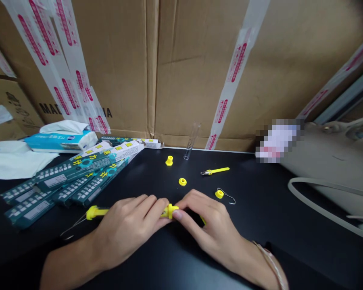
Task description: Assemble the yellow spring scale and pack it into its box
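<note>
My left hand (136, 217) is closed around a yellow spring scale (99, 212), whose wire hook sticks out at the left. At the other end of the scale, my right hand (211, 225) pinches its yellow end cap (171, 211) between thumb and fingers. A bit of yellow shows under my right palm; what it belongs to is hidden. Beyond my hands lie a yellow cap (169, 160), a yellow ring (182, 182), a yellow strip with a metal spring end (216, 171) and a small yellow cap with a wire hook (219, 194). A clear tube (191, 143) stands behind them.
Several dark green spring scale boxes (87, 169) are piled at the left. Behind them sit a tissue pack (62, 140) and white tissues (15, 159). Large taped cardboard boxes (187, 72) wall off the back. A beige bag (326, 157) with a strap rests at the right.
</note>
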### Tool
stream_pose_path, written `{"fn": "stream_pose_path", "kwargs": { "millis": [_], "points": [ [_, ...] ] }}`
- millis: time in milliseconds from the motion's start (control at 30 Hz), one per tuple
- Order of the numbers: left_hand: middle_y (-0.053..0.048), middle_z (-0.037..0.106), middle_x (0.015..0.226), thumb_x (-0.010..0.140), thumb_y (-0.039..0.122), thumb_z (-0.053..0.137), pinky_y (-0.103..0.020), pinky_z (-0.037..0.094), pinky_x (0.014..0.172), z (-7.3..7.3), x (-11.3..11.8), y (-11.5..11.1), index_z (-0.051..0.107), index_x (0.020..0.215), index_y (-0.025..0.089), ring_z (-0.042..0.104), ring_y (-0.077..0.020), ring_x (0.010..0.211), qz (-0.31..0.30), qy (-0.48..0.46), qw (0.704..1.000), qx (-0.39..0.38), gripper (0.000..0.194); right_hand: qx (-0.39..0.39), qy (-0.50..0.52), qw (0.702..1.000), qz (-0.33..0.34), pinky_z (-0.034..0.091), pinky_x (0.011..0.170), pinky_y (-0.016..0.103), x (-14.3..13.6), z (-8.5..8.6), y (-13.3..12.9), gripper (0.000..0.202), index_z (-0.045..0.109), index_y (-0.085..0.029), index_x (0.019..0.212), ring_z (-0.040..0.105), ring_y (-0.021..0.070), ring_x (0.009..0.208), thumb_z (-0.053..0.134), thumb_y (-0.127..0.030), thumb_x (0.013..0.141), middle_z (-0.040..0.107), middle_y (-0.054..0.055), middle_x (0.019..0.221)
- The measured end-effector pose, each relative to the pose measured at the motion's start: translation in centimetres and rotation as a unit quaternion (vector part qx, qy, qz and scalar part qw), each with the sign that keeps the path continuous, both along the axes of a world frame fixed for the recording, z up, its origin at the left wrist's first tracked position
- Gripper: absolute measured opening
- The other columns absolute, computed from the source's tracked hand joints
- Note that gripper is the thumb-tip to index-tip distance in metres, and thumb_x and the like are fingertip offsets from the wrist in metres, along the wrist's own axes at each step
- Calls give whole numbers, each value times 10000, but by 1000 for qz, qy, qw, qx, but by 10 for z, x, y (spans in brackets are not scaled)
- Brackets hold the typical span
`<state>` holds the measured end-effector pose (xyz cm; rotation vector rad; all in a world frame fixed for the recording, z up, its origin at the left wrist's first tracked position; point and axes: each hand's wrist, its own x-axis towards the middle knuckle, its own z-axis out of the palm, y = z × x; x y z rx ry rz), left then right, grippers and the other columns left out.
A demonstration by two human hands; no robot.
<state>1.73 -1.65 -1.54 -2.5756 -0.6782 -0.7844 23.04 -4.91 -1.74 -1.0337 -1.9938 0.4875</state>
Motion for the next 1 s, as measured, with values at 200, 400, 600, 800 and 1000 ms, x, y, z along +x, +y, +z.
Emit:
{"fn": "stream_pose_path", "kwargs": {
  "millis": [200,400,600,800,1000],
  "points": [
    [19,645,706,1087,262,352,-306,495,496,-1,-1,0,540,993,176,678,-172,579,9,19,1000,-17,227,2,45,999,14,554,752,241,0,-8,-3,70,634,-211,1021,708,148,818,659,-176,966,732,18,926],
    [25,641,693,1092,268,336,-295,482,498,-1,0,2,542,980,178,671,-162,569,12,16,1000,-8,251,28,95,995,30,586,784,241,0,-3,-3,74,649,-223,956,723,145,844,710,-185,938,742,22,962],
    [11,673,732,1091,266,347,-293,504,529,-1,-2,1,554,1048,166,695,-169,612,4,11,1000,-11,234,-24,80,997,-4,619,800,273,0,-8,-1,203,653,-237,1094,737,162,833,743,-227,912,749,17,991],
    [2,681,739,1093,283,339,-291,515,533,0,-2,0,553,1041,165,704,-172,624,4,11,1000,-17,250,11,91,996,15,597,766,229,-1,-1,-4,151,681,-220,966,726,144,813,796,-221,867,748,4,919],
    [2,676,730,1086,267,364,-300,506,511,1,-1,1,554,1021,167,697,-175,602,3,-3,1000,-13,224,-17,123,992,-10,607,843,229,-2,-8,-3,214,658,-229,1100,739,138,895,737,-171,911,747,16,1047]
  ]
}}
